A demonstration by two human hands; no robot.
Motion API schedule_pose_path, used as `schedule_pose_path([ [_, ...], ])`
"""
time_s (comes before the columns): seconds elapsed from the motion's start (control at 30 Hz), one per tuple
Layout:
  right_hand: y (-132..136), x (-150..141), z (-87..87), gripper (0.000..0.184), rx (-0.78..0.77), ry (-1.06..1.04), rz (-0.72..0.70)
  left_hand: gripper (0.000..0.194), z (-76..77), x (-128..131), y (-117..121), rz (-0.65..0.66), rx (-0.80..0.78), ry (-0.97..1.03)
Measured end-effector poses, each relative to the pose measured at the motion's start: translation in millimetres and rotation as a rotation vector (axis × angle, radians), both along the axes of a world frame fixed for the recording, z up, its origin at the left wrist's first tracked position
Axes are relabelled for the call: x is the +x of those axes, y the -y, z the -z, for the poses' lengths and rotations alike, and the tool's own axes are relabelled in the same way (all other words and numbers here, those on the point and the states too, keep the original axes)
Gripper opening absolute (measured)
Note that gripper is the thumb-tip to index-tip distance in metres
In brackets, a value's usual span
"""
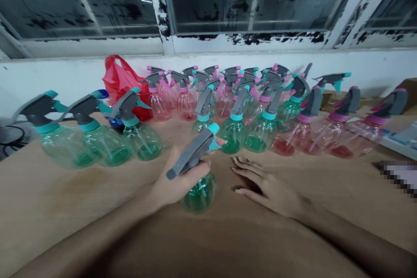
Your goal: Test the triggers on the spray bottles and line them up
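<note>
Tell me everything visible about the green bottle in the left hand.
The bottle is rounded, clear green and plastic-looking, with a grey spray head, turquoise nozzle and turquoise trigger. A thin tube shows inside. It looks roughly upright, nozzle pointing forward. The left hand grips its neck; whether it touches the table is unclear.

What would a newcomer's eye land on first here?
Front and centre, the left hand grips a translucent green spray bottle with a grey-and-turquoise trigger head. Beyond it stand many green plastic bottles and pink-collared plastic bottles. A red plastic bag stands out behind, left of centre.
</note>
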State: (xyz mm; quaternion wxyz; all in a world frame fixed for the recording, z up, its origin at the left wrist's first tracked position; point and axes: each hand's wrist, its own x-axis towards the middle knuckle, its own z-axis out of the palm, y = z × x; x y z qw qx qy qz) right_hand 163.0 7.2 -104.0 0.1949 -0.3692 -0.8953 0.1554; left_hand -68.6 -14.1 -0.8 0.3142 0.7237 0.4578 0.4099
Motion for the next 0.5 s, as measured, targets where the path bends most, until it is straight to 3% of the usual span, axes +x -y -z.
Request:
schedule_pose_path([
  [0.5,-5.9,8.7,7.0,0.048,0.018,0.017,-0.014,0.034,3.6,-4.2,-2.2,0.033,-0.084,-0.08],
])
